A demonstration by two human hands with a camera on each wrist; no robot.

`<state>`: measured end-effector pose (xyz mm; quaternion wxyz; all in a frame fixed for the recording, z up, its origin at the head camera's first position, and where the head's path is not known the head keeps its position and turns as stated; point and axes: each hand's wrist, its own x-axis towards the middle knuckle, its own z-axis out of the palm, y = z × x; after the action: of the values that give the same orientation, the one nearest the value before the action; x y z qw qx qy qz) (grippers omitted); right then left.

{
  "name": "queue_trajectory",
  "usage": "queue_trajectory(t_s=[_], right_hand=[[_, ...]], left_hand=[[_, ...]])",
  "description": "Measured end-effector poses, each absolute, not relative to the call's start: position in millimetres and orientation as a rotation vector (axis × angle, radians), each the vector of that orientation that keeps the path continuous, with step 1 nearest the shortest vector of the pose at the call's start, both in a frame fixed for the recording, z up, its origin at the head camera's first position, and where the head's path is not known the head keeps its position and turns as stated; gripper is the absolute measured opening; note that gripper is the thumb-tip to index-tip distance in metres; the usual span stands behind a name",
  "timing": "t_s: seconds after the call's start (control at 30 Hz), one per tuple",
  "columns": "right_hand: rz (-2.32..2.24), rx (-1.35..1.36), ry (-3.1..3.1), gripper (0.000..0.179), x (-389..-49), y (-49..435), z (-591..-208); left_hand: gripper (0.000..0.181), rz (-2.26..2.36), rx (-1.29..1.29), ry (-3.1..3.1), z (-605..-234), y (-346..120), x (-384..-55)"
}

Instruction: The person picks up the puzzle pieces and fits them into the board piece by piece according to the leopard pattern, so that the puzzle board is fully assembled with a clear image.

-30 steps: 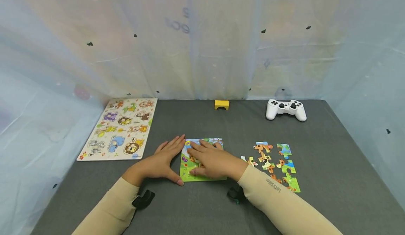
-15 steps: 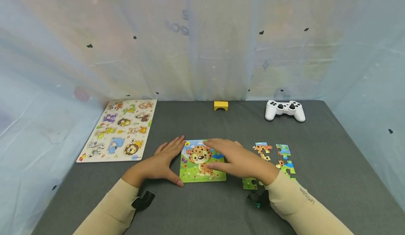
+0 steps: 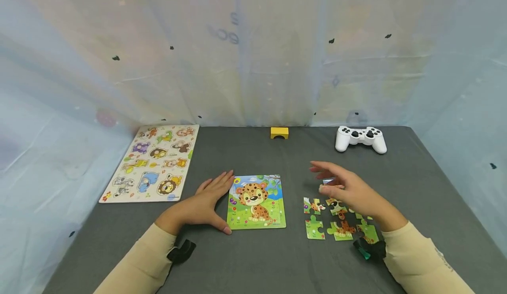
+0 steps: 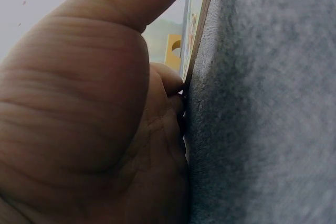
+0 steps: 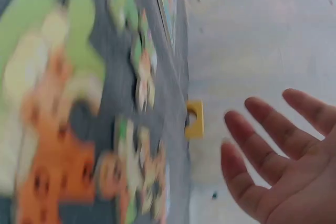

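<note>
A square leopard-picture board (image 3: pixel 277 214) lies flat on the grey table. Along its left edge rests my left hand (image 3: pixel 200 208), thumb at the lower corner and straight fingers at the upper one. The board's thin side (image 4: pixel 197 35) also shows in the left wrist view. My right hand (image 3: pixel 354 192) hovers over several loose jigsaw pieces (image 3: pixel 314 229) to the right of the board and hides some of them. In the right wrist view the fingers of that hand (image 5: pixel 283 156) are spread and hold nothing. Blurred leopard-spotted pieces (image 5: pixel 58 171) lie below it.
A large animal puzzle board (image 3: pixel 150 166) lies at the back left. At the back edge stand a yellow arch block (image 3: pixel 279 131) and, farther right, a white game controller (image 3: pixel 360 137). Pale sheeting (image 3: pixel 253 65) hangs behind the table and on both sides.
My right hand has lifted off the leopard board and moved right to above the loose pieces, uncovering the leopard picture. The left hand has stayed at the board's left edge.
</note>
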<state>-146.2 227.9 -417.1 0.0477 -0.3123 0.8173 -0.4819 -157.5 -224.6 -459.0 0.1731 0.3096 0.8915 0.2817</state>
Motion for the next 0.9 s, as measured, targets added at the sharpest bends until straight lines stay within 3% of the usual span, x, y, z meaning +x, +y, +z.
queue_trajectory(t_s=[0.13, 0.37, 0.57, 0.8, 0.9], right_hand=[[-1.686, -0.988, 2.425, 0.048, -156, 253, -425], [-1.862, -0.822, 2.387, 0.05, -171, 286, -442], [-1.677, -0.672, 2.527, 0.047, -175, 301, -457], [-1.325, -0.604, 2.659, 0.058, -178, 301, -466], [-1.21, -0.615, 2.689, 0.053, -178, 300, -465]], left_hand=[[0.149, 0.783, 0.882, 2.538, -459, -225, -159], [0.149, 0.762, 0.881, 2.554, -455, -224, -159], [0.148, 0.756, 0.879, 2.547, -455, -222, -159], [0.148, 0.755, 0.872, 2.545, -456, -223, -158], [0.148, 0.765, 0.874, 2.54, -456, -224, -157]])
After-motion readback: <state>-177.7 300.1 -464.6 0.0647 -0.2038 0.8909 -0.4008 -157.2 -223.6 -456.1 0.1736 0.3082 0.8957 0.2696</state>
